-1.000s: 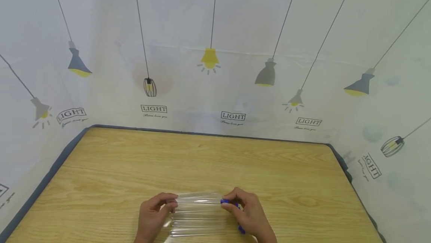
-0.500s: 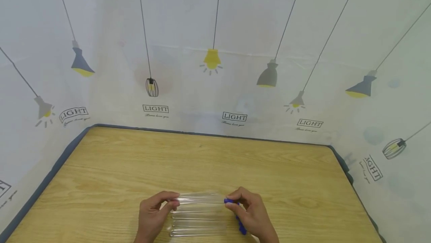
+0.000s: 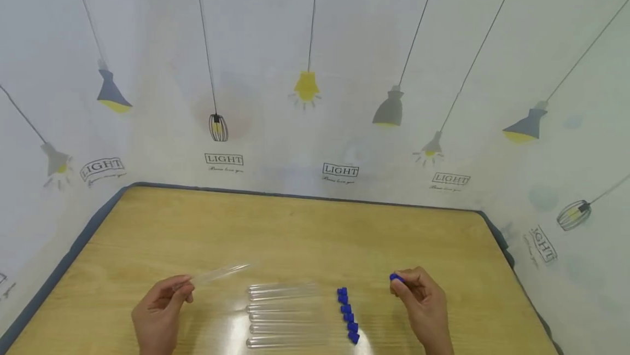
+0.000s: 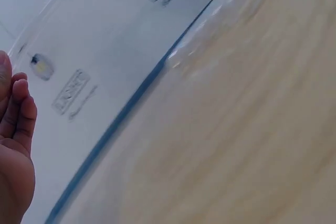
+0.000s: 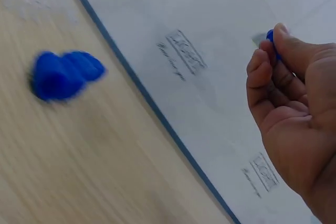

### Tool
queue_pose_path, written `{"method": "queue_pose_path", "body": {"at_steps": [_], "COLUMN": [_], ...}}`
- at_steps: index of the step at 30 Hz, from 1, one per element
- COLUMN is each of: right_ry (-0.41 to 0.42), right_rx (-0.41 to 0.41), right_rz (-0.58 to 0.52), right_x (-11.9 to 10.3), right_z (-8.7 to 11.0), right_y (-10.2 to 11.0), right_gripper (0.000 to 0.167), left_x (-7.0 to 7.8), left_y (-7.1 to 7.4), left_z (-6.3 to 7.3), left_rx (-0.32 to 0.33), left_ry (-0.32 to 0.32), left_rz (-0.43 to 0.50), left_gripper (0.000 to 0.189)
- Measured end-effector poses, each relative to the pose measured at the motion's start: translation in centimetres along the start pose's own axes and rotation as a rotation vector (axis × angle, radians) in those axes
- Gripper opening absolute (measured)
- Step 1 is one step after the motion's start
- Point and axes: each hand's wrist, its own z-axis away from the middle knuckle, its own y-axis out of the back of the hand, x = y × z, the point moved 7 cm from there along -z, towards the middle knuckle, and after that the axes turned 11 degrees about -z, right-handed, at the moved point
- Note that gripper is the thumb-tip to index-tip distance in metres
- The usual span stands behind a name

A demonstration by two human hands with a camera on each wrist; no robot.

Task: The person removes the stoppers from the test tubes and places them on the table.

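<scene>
My left hand (image 3: 159, 311) pinches one end of a clear test tube (image 3: 223, 273), which slants up to the right over the table. Off to the right, my right hand (image 3: 420, 303) holds a small blue stopper (image 3: 396, 278) between thumb and forefinger; the right wrist view shows just a bit of this blue stopper (image 5: 270, 36) at the fingertips. Between the hands, several clear test tubes (image 3: 285, 314) lie side by side, rounded ends to the left. Several blue stoppers (image 3: 348, 316) form a column just past their right ends.
The wooden table (image 3: 295, 229) has a dark blue edge (image 3: 266, 193) along its back and sides. Behind it hangs a pale wall covering (image 3: 270, 141) printed with lamps and lettering.
Both hands were at the upper end of the tube row, near its two ends. Now they are farther apart, the left carrying a tube leftward and the right carrying a stopper rightward.
</scene>
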Motion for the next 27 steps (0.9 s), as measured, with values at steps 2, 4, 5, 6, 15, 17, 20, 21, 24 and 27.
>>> {"method": "queue_pose_path", "body": {"at_steps": [2, 4, 5, 6, 15, 17, 20, 21, 24, 27], "right_ry": [-0.075, -0.112, -0.12, -0.124, -0.161, -0.211, -0.273, -0.29, -0.338, -0.372], "right_rx": [-0.037, -0.076, -0.083, -0.076, 0.009, 0.043, 0.063, 0.067, 0.073, 0.074], "right_rz": [0.047, 0.072, 0.083, 0.093, 0.185, 0.229, 0.283, 0.304, 0.338, 0.351], "right_x": [0.9, 1.8, 2.1, 2.4, 3.7, 4.5, 5.6, 5.9, 6.9, 7.8], "right_z": [-0.2, -0.4, -0.4, -0.5, -0.7, -0.6, -0.5, -0.4, -0.3, -0.2], "right_y": [-0.5, -1.4, -1.8, -2.2, -2.9, -2.9, -2.9, -2.9, -3.0, -3.1], "right_gripper": [0.012, 0.014, 0.014, 0.013, 0.012, 0.014, 0.018, 0.019, 0.02, 0.019], "left_x": [-0.7, -1.6, -2.0, -2.4, -3.9, -4.0, -4.2, -4.3, -4.4, -4.5], "left_y": [-0.7, -1.5, -1.7, -1.8, -2.2, -2.6, -3.0, -3.1, -3.6, -4.2], "left_z": [0.2, 0.6, 0.9, 1.1, 1.6, 1.8, 1.9, 1.9, 2.0, 2.2], "left_rx": [-0.057, -0.095, -0.1, -0.093, -0.061, -0.062, -0.077, -0.085, -0.121, -0.174], "left_ry": [0.079, 0.164, 0.201, 0.235, 0.384, 0.393, 0.399, 0.396, 0.397, 0.4], "left_rz": [-0.058, -0.124, -0.161, -0.182, -0.23, -0.231, -0.232, -0.236, -0.273, -0.339], "left_gripper": [0.015, 0.015, 0.015, 0.015, 0.018, 0.018, 0.018, 0.018, 0.017, 0.016]}}
